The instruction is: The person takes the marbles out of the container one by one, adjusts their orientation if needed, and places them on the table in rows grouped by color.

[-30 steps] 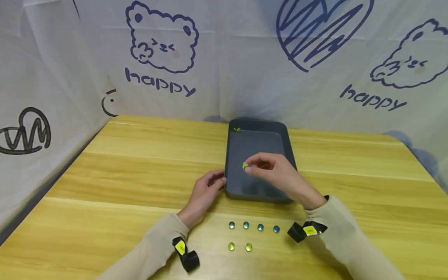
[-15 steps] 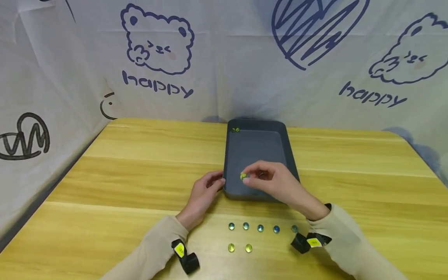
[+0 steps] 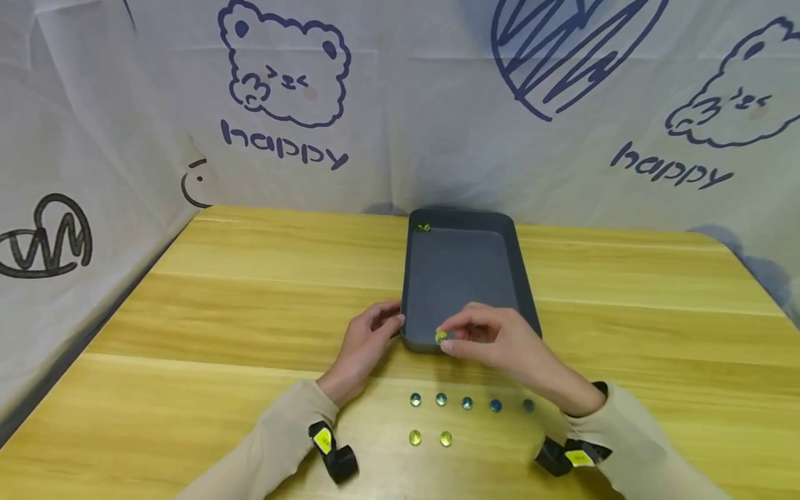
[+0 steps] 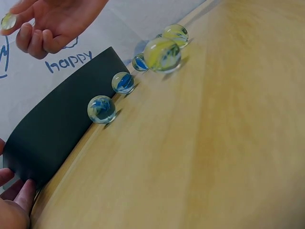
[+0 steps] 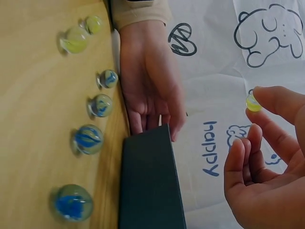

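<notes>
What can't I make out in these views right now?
Head: near right corner of the tray, hidden by the right hand.
Head: swirl patterns of the marbles in the tray's far left corner, too small.
Left wrist: much of the left hand, cut off by the left edge.
Right wrist: the tray's inside, hidden behind its wall.

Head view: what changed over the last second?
The right hand, pinching a yellow marble, moved toward the near edge of the tray. Its wrist camera shifted, uncovering a fifth bluish marble. Nothing was let go. The left hand stayed at the tray's left side; the other marbles stayed put.
</notes>
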The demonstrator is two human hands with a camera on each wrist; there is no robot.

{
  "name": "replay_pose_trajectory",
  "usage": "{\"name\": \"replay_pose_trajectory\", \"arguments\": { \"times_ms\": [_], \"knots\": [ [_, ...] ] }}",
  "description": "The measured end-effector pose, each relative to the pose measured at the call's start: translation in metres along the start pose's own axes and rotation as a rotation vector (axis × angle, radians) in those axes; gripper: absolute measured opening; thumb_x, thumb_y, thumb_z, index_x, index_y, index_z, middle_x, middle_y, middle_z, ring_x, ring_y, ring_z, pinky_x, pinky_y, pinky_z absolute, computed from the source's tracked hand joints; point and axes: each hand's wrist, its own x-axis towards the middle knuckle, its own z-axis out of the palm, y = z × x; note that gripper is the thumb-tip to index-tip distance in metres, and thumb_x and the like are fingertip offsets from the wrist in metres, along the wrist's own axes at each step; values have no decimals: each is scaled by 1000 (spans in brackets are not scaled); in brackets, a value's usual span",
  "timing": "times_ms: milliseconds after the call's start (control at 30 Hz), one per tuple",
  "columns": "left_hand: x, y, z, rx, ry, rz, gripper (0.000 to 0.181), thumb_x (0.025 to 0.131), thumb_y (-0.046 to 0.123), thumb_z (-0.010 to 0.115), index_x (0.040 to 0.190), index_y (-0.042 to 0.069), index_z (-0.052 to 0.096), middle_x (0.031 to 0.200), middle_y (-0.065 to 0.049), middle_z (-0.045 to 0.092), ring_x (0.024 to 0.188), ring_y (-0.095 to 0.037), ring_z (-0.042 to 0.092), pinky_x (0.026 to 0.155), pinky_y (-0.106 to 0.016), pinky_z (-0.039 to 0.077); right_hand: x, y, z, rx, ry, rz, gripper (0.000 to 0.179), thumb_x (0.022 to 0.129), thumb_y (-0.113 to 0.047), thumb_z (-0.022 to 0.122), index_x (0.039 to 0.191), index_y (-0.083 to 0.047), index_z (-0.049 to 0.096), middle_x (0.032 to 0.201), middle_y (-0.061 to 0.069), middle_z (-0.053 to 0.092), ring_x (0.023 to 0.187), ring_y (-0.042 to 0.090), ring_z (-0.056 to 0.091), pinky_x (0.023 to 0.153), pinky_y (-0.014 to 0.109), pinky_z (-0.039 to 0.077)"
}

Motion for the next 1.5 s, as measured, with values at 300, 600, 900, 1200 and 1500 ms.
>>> {"name": "replay_pose_trajectory", "arguments": {
  "times_ms": [300, 600, 900, 1200, 1500],
  "knots": [
    [1, 1, 0, 2, -6, -10, 34, 95, 9, 58, 126, -4, 59, 118, -16, 62, 104, -23, 58, 92, -34, 49, -17, 4, -2, 57, -30, 13, 21, 88, -15, 71, 106, -3, 73, 91, 8, 61, 76, 19, 53, 65, 26, 48],
    [3, 1, -1, 10, 2, -20, 34, 95, 10, 58, 126, -4, 59, 120, -16, 62, 107, -24, 58, 93, -35, 49, -36, 9, -2, 49, -66, -31, 21, 89, -14, 71, 106, -2, 74, 91, 10, 59, 70, 16, 51, 57, 27, 45],
    [1, -2, -3, 7, 8, -34, 36, 96, 12, 57, 129, -3, 57, 124, -16, 60, 111, -25, 56, 96, -37, 47, -49, 18, 2, 37, -65, -88, 17, 85, -12, 74, 100, -4, 76, 88, 7, 60, 76, 11, 52, 57, 27, 44],
    [-2, -2, -4, 9, 7, -23, 35, 96, 12, 57, 128, -3, 58, 123, -16, 61, 109, -25, 56, 95, -36, 48, -64, 24, 6, 105, -119, -89, 19, 85, -10, 74, 102, -2, 76, 88, 8, 61, 80, 17, 55, 64, 24, 47],
    [0, -2, -2, 8, -11, -15, 35, 96, 13, 58, 127, -3, 59, 121, -15, 61, 108, -24, 57, 94, -36, 48, -83, 27, 14, 160, -119, -36, 19, 86, -10, 73, 104, -4, 76, 90, 7, 61, 80, 17, 54, 65, 25, 46]
  ]
}}
